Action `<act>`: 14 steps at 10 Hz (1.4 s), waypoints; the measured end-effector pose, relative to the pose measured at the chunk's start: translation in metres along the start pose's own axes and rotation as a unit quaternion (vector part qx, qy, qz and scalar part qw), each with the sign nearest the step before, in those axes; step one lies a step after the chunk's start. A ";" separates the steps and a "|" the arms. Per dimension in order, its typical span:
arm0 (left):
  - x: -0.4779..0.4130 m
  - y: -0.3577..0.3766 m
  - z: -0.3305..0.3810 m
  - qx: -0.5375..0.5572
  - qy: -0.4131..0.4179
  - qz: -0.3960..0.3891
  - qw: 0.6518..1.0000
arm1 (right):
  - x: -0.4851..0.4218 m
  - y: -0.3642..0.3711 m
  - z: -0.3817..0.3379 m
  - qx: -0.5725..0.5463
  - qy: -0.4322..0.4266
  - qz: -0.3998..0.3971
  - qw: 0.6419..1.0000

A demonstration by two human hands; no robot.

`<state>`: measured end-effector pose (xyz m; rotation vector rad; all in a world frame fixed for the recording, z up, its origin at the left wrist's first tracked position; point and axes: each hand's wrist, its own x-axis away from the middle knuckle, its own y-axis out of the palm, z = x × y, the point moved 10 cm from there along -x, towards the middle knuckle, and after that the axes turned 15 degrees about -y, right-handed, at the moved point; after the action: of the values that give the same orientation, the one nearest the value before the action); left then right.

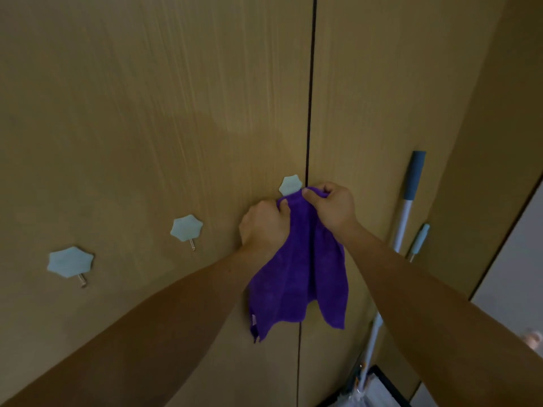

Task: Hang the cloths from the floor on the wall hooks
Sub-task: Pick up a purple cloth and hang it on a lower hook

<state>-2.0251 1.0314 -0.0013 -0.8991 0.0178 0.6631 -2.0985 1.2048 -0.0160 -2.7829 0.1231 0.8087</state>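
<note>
A purple cloth (296, 277) hangs limp on the wood wall (147, 98), its bunched top edge pinched by left hand (264, 227) and right hand (332, 207) at the right hook (289, 185), just beside the seam (310, 98). Middle hook (186, 227) and left hook (70, 261) sit well apart leftward; a pole (407, 207) leans near on the right.

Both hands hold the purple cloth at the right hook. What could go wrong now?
The cloth hides the pin of the hook, so the left hand and right hand may miss it and the cloth could fall. Pulling hard might loosen the hook. The pole leaning nearby could get knocked over.
</note>
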 end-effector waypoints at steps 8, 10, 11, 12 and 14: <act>0.031 0.080 -0.108 -0.046 -0.138 -0.265 0.953 | 0.057 0.018 0.018 0.169 -0.060 -0.096 0.979; 0.042 0.067 -0.105 -0.175 -0.042 -0.235 0.955 | 0.084 0.030 0.048 0.157 -0.028 -0.173 0.972; 0.041 0.057 -0.092 -0.201 -0.001 -0.206 0.958 | 0.094 0.026 0.057 0.123 0.014 -0.162 0.979; 0.050 0.060 -0.087 -0.222 0.029 -0.245 0.943 | 0.102 0.015 0.051 0.096 0.020 -0.123 0.987; 0.087 0.079 -0.109 -0.187 0.047 -0.362 0.912 | 0.150 -0.016 0.065 0.222 0.092 -0.128 0.962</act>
<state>-1.9704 1.0328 -0.1522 -1.2093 -0.3546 -0.0813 -2.0037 1.2345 -0.1464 -2.3754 -0.0233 0.3976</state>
